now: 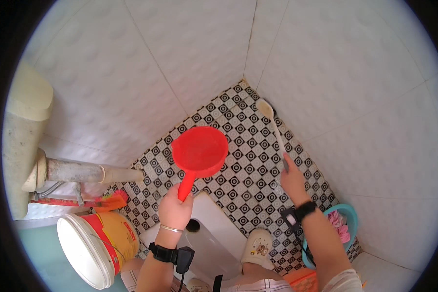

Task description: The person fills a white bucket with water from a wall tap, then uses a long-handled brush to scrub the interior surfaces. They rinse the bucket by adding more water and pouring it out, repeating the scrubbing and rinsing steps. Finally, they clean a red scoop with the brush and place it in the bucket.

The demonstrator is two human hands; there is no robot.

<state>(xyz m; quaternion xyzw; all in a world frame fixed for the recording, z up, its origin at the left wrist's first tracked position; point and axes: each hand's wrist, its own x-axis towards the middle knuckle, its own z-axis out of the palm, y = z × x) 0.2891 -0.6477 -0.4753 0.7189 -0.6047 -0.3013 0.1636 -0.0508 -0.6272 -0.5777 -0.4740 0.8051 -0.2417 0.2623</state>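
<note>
My left hand (pixel 174 208) is closed round the handle of a red plastic water dipper (pixel 200 151), held out over the patterned floor. Whether the dipper's bowl has water in it I cannot tell. To the right, my right hand (pixel 293 179) grips the grey end of a long-handled scrub brush (pixel 276 131). Its pale oval head lies by the foot of the right wall, close to the corner, with dark bristles just showing at its edge. Black straps with small devices sit on both wrists, and a bangle is on the left one.
A white squat toilet (pixel 224 214) is set into the black-and-white tiled floor (pixel 243 165) below my hands. At left stand a yellow-and-red bucket (pixel 117 238) and thick pipes (pixel 75 171). A turquoise basin (pixel 351 221) with pink cloth is at right. White tiled walls meet ahead.
</note>
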